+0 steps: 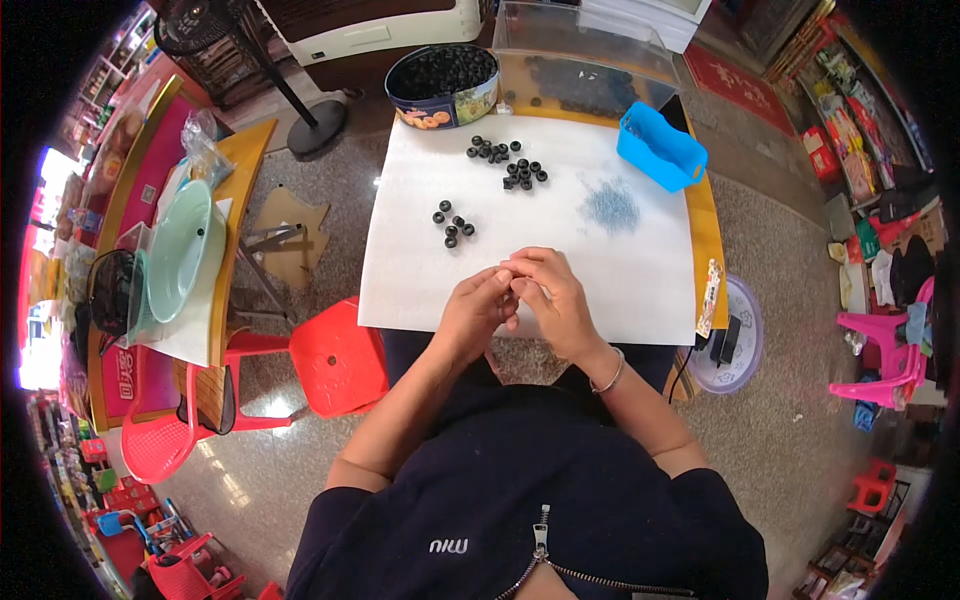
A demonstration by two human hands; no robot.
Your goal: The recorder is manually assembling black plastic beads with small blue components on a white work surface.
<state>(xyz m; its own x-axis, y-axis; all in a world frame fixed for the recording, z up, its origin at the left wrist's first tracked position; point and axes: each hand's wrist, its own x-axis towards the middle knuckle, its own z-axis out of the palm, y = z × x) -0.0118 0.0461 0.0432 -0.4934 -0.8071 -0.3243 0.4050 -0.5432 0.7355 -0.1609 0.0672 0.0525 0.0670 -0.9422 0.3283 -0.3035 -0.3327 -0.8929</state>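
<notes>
- Two bare hands meet over the near edge of the white sheet covering the desk (420, 270), head view only.
- Left hand (472, 312) and right hand (556, 300) are touching, fingertips pinched together at the middle; both grips closed around something too small to identify, hidden by the fingers.
- Right wrist carries a thin silver bangle (610, 374).
- Nearest loose parts: a small cluster of black rubber rings (453, 224) on the sheet, just ahead and left of the hands, apart from them.
- Two more groups of the same black rings (508, 162) lie further up the sheet, near the far edge.
- Patch of tiny grey-blue metal bits (611, 207) sits right of centre, ahead of the right hand, well apart from it.
- Open blue plastic rectangular bin (660, 147) at the far right corner of the sheet, tilted off square.
- Round dark tin with biscuit print (441, 85), full of black rings, at the far left corner.
- Clear plastic box (585, 62) behind it with more dark rings inside.
- Red plastic stool (336, 357) on the floor left of the person's knees.
- Pale green plastic basin (187, 247) on a yellow side table (243, 190) further left.
- Dark zip jacket (520, 500) fills the lower frame.
</notes>
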